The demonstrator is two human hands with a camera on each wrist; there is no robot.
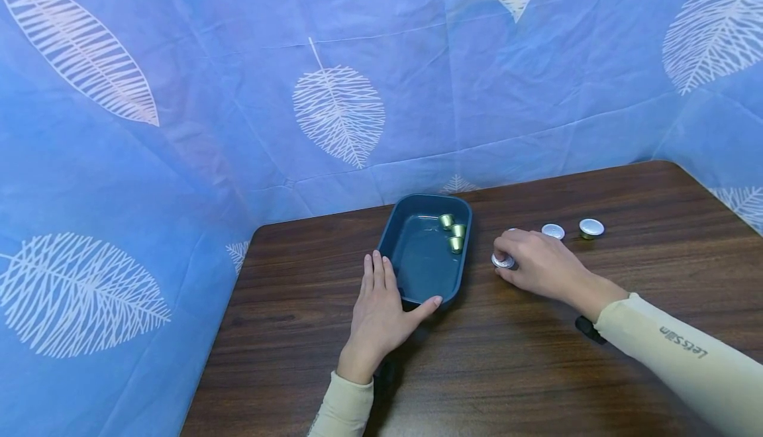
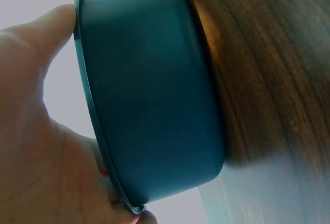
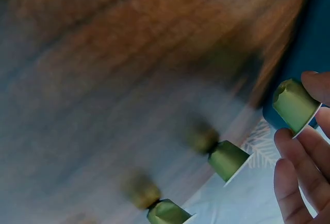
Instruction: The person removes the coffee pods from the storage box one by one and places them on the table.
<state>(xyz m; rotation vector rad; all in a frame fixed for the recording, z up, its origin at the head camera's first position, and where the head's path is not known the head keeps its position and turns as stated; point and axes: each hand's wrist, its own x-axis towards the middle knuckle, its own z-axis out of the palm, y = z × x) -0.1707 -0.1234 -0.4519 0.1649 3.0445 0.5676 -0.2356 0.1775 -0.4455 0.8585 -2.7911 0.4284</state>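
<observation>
My right hand (image 1: 539,265) pinches a coffee capsule (image 1: 503,262) to the right of the tray. In the right wrist view this gold-green capsule (image 3: 296,105) sits between thumb and fingers, its pale lid edge toward the palm. My left hand (image 1: 381,314) rests at the near left corner of a dark teal tray (image 1: 387,233). Its straight fingers lie along the left rim, while the thumb reaches over the near rim (image 2: 85,74). Inside the tray, against its right side, lie three gold-green capsules (image 1: 456,245).
Beyond the right hand, a capsule (image 1: 552,231) and another capsule (image 1: 591,228) stand lid up on the brown wooden table (image 1: 286,304). A white edge shows just behind the knuckles. A blue leaf-patterned cloth (image 1: 238,93) hangs behind the table and along its sides.
</observation>
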